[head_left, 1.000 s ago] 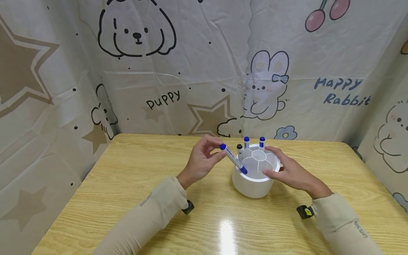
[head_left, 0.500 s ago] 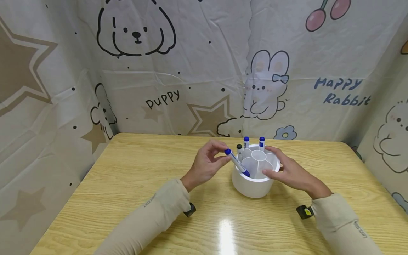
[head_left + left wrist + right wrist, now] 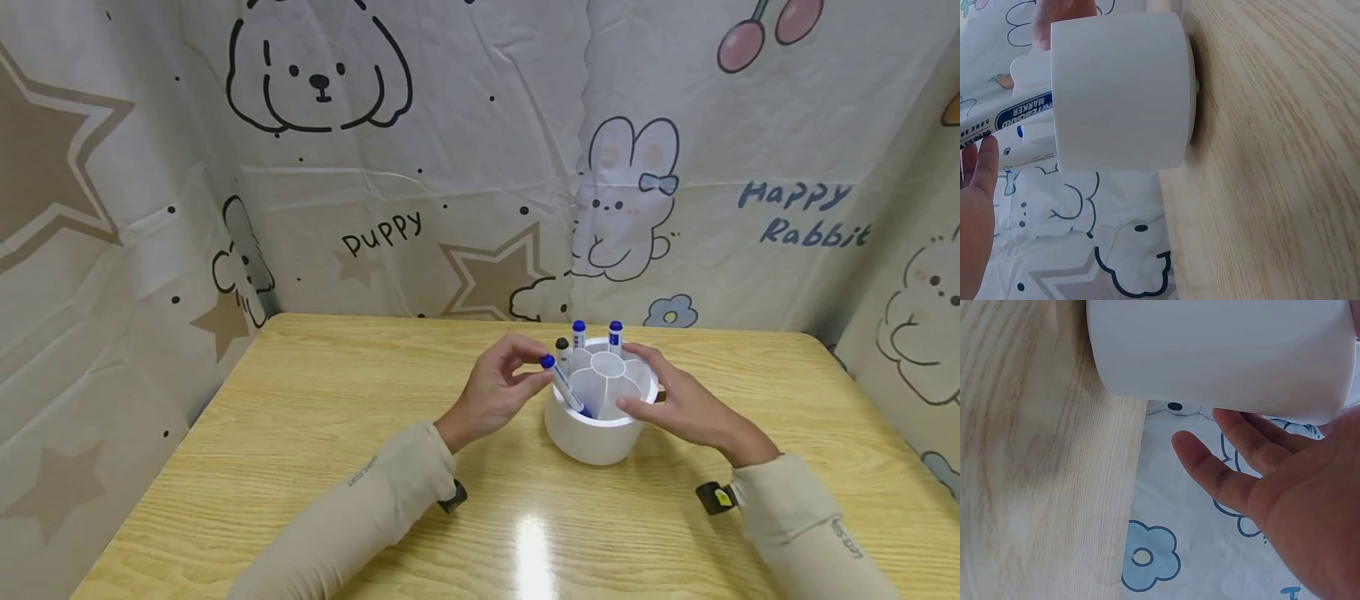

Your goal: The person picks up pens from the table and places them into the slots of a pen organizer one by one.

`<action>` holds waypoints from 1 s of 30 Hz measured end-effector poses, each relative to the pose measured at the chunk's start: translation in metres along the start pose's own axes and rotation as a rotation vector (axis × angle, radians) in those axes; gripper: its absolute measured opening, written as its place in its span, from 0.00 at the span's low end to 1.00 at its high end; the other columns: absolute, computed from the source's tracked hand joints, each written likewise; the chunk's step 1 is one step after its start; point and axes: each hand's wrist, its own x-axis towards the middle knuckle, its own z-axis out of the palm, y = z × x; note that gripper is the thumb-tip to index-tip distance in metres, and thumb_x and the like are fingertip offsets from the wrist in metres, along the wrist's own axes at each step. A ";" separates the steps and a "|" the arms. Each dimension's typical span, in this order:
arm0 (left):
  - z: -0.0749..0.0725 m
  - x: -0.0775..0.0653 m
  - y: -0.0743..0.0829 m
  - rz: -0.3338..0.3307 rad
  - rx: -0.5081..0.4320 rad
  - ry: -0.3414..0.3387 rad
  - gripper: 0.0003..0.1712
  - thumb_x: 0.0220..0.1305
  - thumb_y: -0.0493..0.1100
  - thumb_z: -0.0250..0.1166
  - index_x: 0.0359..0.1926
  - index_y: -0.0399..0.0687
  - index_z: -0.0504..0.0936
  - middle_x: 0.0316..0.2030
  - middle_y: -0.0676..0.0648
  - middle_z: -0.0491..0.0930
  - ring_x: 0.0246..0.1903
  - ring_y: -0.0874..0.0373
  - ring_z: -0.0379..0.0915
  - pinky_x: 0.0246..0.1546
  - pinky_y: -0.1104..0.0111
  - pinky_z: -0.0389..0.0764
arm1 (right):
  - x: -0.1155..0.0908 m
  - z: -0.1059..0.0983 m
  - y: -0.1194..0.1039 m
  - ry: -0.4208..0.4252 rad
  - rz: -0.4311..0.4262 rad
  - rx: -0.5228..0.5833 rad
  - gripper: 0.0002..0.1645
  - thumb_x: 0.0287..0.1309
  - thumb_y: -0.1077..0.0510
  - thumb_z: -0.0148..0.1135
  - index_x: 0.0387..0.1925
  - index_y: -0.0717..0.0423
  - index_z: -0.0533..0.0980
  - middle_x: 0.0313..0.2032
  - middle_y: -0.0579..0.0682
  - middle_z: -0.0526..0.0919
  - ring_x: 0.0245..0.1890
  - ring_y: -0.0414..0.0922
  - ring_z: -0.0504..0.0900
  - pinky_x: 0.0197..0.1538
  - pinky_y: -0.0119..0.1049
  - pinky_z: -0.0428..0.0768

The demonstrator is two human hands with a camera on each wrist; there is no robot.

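My left hand (image 3: 501, 385) pinches a blue-capped whiteboard marker (image 3: 567, 390) near its upper end, between thumb and fingers. The marker slants down to the right, its lower end inside a front-left compartment of a round white pen organizer (image 3: 592, 442). "Whiteboard marker" lettering shows on the marker (image 3: 1022, 114) in the left wrist view. My right hand (image 3: 686, 408) holds the organizer from the right, thumb over the front rim and index finger at the back rim. In the right wrist view, several fingers stretch along the side of the organizer (image 3: 1222, 350).
Two blue-capped markers (image 3: 578, 335) and a black-capped marker (image 3: 563, 354) stand in the organizer's back and left compartments. The organizer stands on a wood-grain table (image 3: 337, 375). A printed cloth (image 3: 480, 167) hangs behind the table and along its sides.
My left hand has moved right and slightly down, bringing the marker's lower end deeper into the compartment. The right hand and the organizer have stayed in place.
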 end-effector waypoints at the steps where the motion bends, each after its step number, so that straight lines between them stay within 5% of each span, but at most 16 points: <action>1: 0.001 0.001 0.000 -0.001 0.003 -0.001 0.15 0.62 0.19 0.61 0.48 0.26 0.70 0.48 0.31 0.73 0.49 0.57 0.77 0.55 0.59 0.81 | 0.000 0.000 0.000 0.000 0.002 -0.001 0.50 0.64 0.43 0.64 0.76 0.56 0.50 0.66 0.70 0.67 0.57 0.64 0.76 0.53 0.57 0.82; 8: 0.006 0.003 -0.001 -0.046 0.032 -0.005 0.15 0.63 0.21 0.62 0.49 0.28 0.72 0.50 0.31 0.74 0.53 0.44 0.78 0.54 0.61 0.81 | 0.000 0.000 0.000 -0.004 0.015 0.000 0.51 0.64 0.43 0.64 0.77 0.55 0.50 0.66 0.69 0.66 0.59 0.65 0.74 0.53 0.58 0.81; 30: 0.018 0.004 -0.006 -0.167 0.094 0.001 0.12 0.64 0.27 0.66 0.48 0.32 0.79 0.50 0.37 0.79 0.52 0.49 0.79 0.52 0.66 0.82 | -0.001 0.000 0.002 -0.014 0.021 0.015 0.51 0.64 0.42 0.64 0.77 0.54 0.48 0.67 0.69 0.65 0.60 0.66 0.73 0.54 0.59 0.81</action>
